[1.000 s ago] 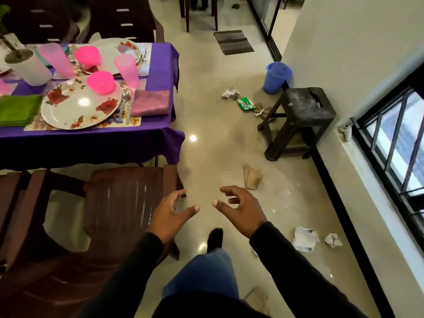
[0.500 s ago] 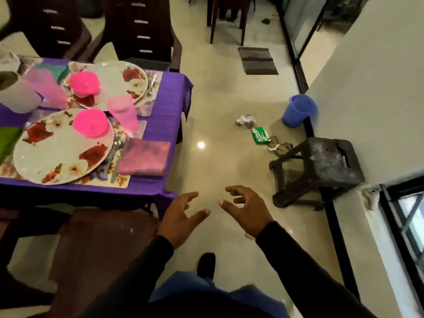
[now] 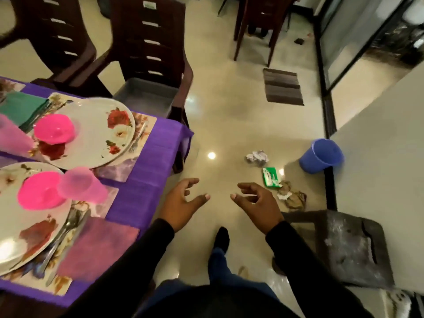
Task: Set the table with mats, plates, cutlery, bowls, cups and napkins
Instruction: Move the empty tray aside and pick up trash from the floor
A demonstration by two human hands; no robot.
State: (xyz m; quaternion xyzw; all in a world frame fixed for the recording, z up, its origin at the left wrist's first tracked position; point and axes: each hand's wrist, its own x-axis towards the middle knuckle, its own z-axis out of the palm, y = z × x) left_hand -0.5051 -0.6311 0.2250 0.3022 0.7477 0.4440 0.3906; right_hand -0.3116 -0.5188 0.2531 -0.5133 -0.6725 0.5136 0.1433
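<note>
Both hands, the left hand [image 3: 181, 203] and right hand [image 3: 259, 203], are being held over the floor with loosely curled, empty fingers. Plates [image 3: 101, 138], pink bowls [image 3: 54, 129], a cup [image 3: 82, 184] and a napkin [image 3: 96, 246] are being carried by the purple table [image 3: 146, 180] at left.

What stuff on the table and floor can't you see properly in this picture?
- Near plate, head view: its left part is cut off by the picture's edge.
- Cutlery beside that plate: blurred, pieces cannot be told apart.
- Green packet on the floor: print too small to read.
- Grey tray on the chair seat: the table corner hides its near edge.
- Left hand and right hand: both hold nothing.
</note>
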